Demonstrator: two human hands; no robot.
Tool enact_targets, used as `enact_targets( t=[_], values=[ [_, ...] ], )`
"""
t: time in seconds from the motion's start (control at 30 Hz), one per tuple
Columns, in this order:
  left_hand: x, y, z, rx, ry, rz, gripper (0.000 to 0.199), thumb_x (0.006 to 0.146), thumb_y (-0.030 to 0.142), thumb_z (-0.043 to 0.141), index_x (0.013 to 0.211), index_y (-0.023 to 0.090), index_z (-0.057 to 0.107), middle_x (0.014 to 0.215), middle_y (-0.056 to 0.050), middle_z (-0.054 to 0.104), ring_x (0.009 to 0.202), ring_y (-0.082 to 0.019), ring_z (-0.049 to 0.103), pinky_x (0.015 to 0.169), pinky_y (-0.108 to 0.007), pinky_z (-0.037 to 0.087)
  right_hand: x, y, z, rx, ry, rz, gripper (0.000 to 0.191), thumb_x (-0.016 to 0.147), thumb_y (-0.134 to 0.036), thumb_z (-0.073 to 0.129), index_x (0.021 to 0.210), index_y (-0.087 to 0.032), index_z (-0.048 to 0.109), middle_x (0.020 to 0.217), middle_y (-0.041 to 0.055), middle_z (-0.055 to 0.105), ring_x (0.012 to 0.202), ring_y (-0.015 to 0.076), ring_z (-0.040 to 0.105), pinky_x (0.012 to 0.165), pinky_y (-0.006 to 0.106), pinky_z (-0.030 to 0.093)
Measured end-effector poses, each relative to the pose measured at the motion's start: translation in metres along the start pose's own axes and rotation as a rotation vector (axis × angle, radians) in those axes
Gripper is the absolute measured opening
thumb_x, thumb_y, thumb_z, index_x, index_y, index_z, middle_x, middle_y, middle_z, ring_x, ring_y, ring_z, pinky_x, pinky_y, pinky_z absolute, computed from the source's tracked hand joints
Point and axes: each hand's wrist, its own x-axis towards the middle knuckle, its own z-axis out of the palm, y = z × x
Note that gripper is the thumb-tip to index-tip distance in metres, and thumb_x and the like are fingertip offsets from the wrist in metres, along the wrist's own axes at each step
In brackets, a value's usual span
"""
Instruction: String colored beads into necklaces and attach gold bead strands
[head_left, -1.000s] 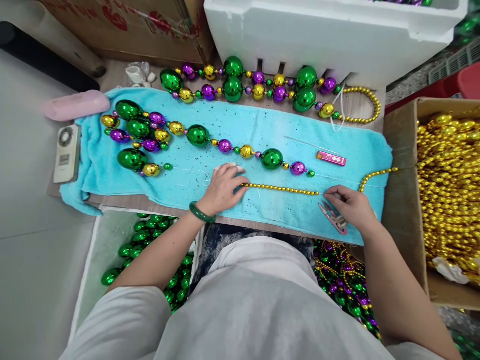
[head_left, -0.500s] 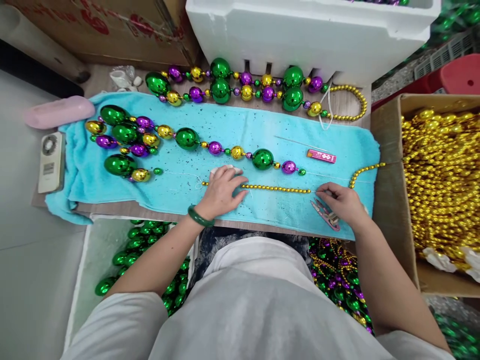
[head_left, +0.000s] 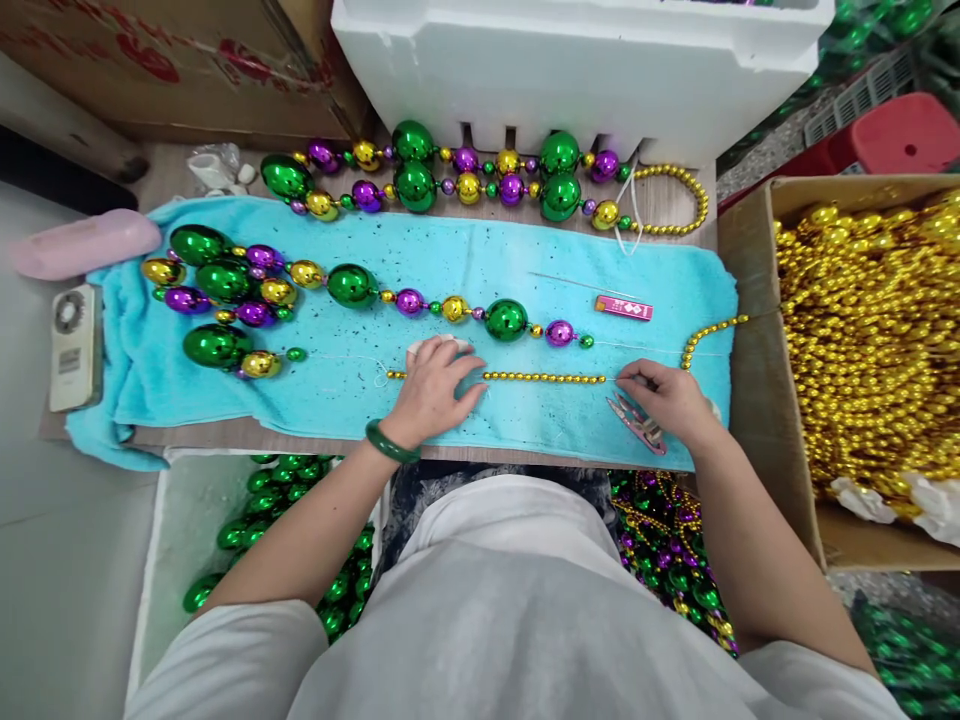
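Observation:
My left hand (head_left: 436, 393), with a green bangle (head_left: 392, 441) at the wrist, lies over a row of small gold beads (head_left: 544, 377). Its fingers are spread, with thumb and forefinger apart, and the fingertips cover part of a white item (head_left: 448, 341). Beads show on both sides of this hand. At the row's right end, my right hand (head_left: 661, 396) pinches a thin thread that comes out of the last bead. Pink-handled snips (head_left: 637, 424) lie just below that hand. Behind runs a strand of big green, purple and gold beads (head_left: 506, 320).
A blue towel (head_left: 360, 415) covers the table. Near its back lie a small pink box (head_left: 624, 307) and a long needle (head_left: 574, 283). A finished-looking bead strand (head_left: 415, 186) rests before a white foam box (head_left: 577, 75). At right stands a carton (head_left: 757, 300) of gold beads.
The whole scene has shifted left as the camera moved. My left hand has slid very slightly right along the bead row. The right hand keeps its pinch in the same place.

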Motion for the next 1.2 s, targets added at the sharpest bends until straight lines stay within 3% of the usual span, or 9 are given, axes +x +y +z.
enact_targets(
  t=[0.13, 0.4, 0.53, 0.67, 0.93, 1.1, 1.2],
  values=[
    [0.009, 0.012, 0.008, -0.007, -0.003, 0.028, 0.02, 0.088, 0.036, 0.056, 0.099, 0.026, 0.07, 0.118, -0.008, 0.063, 0.12, -0.031, 0.046, 0.102, -0.051, 0.031, -0.001, 0.001, 0.0, 0.013, -0.005, -0.005, 0.025, 0.083, -0.042, 0.056, 0.085, -0.021, 0.068, 0.056, -0.0018, 0.06, 0.047, 0.0122, 0.047, 0.049, 0.025, 0.035],
    [-0.004, -0.005, -0.003, 0.041, 0.019, -0.03, 0.018, 0.086, 0.03, 0.056, 0.098, 0.023, 0.068, 0.115, -0.009, 0.064, 0.119, -0.032, 0.047, 0.101, -0.052, 0.032, 0.0, -0.001, 0.0, 0.008, -0.009, 0.007, 0.023, 0.082, -0.041, 0.056, 0.083, -0.022, 0.068, 0.053, -0.0022, 0.059, 0.047, 0.0127, 0.046, 0.051, 0.025, 0.035],
    [0.006, 0.013, 0.006, 0.017, 0.017, 0.039, 0.025, 0.087, 0.036, 0.058, 0.106, 0.024, 0.069, 0.113, -0.009, 0.064, 0.118, -0.031, 0.047, 0.1, -0.051, 0.032, -0.001, -0.004, 0.0, 0.0, -0.001, 0.012, 0.022, 0.082, -0.04, 0.056, 0.083, -0.022, 0.068, 0.052, -0.0026, 0.057, 0.048, 0.0126, 0.046, 0.053, 0.025, 0.035],
    [0.016, 0.028, 0.015, 0.004, -0.007, 0.091, 0.021, 0.09, 0.035, 0.054, 0.099, 0.025, 0.07, 0.112, -0.008, 0.065, 0.114, -0.03, 0.049, 0.098, -0.05, 0.033, -0.001, -0.004, 0.0, 0.0, -0.006, 0.007, 0.022, 0.083, -0.041, 0.055, 0.084, -0.022, 0.067, 0.054, -0.0028, 0.057, 0.049, 0.0126, 0.047, 0.054, 0.026, 0.035],
    [0.003, 0.01, 0.003, 0.063, 0.021, 0.016, 0.019, 0.089, 0.029, 0.054, 0.097, 0.021, 0.068, 0.11, -0.009, 0.065, 0.115, -0.031, 0.048, 0.098, -0.05, 0.034, -0.001, 0.0, 0.001, 0.011, -0.013, -0.001, 0.021, 0.084, -0.039, 0.055, 0.085, -0.022, 0.067, 0.055, -0.003, 0.058, 0.048, 0.0119, 0.046, 0.053, 0.025, 0.034],
    [0.018, 0.033, 0.014, 0.017, 0.01, 0.094, 0.025, 0.088, 0.036, 0.058, 0.107, 0.023, 0.068, 0.108, -0.008, 0.065, 0.11, -0.029, 0.05, 0.094, -0.048, 0.035, 0.0, 0.001, 0.002, 0.001, -0.001, -0.003, 0.02, 0.082, -0.038, 0.057, 0.084, -0.021, 0.068, 0.054, -0.0029, 0.057, 0.048, 0.0121, 0.047, 0.053, 0.025, 0.033],
    [0.026, 0.045, 0.02, 0.01, 0.011, 0.127, 0.02, 0.09, 0.035, 0.055, 0.1, 0.025, 0.069, 0.105, -0.007, 0.065, 0.106, -0.028, 0.051, 0.091, -0.046, 0.036, 0.0, 0.0, 0.002, -0.004, -0.006, -0.007, 0.02, 0.082, -0.037, 0.057, 0.083, -0.021, 0.068, 0.054, -0.0029, 0.057, 0.049, 0.0124, 0.047, 0.053, 0.025, 0.032]
  ],
)
